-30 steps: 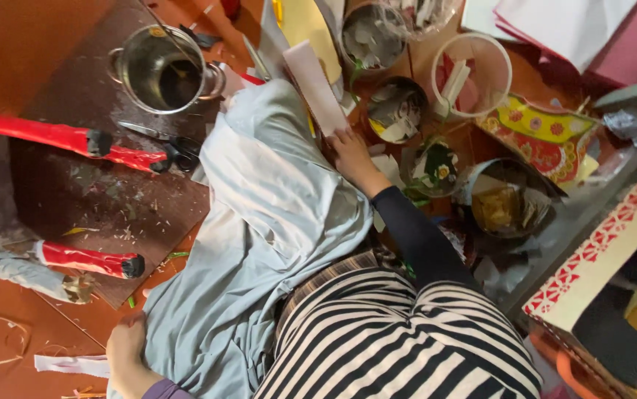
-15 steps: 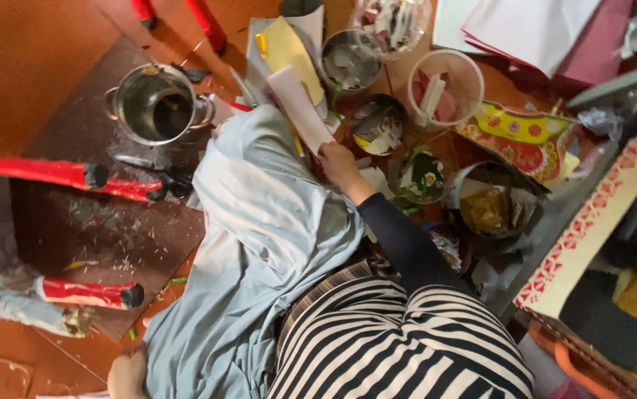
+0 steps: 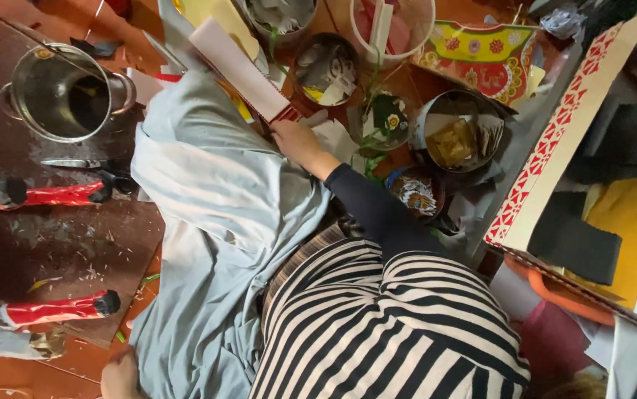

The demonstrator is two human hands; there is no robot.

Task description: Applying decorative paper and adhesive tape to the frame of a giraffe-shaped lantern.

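Note:
My right hand [image 3: 298, 142], in a dark sleeve, reaches forward over my grey-blue trouser leg [image 3: 215, 199] and is shut on the near end of a long pale pink card [image 3: 237, 65] with a red edge. The card slants up and to the left, over a yellow sheet [image 3: 211, 13]. My left hand [image 3: 117, 377] rests low on the reddish floor beside my knee. It is cut off by the frame's bottom edge, so its fingers do not show. My striped shirt [image 3: 385, 325] fills the lower middle.
A steel pot [image 3: 60, 92] stands at the upper left, with a knife [image 3: 74, 163] and two red-wrapped sticks [image 3: 45, 193] [image 3: 56, 309] below it. Bowls of paper scraps [image 3: 326, 66] [image 3: 457, 137], a white bucket [image 3: 416, 33] and a red-patterned cardboard box edge [image 3: 555, 155] crowd the right.
The view has drawn closer and shifted, so the pot and bowls sit higher and larger. My right hand keeps its hold on the card. My left hand has slipped toward the bottom edge.

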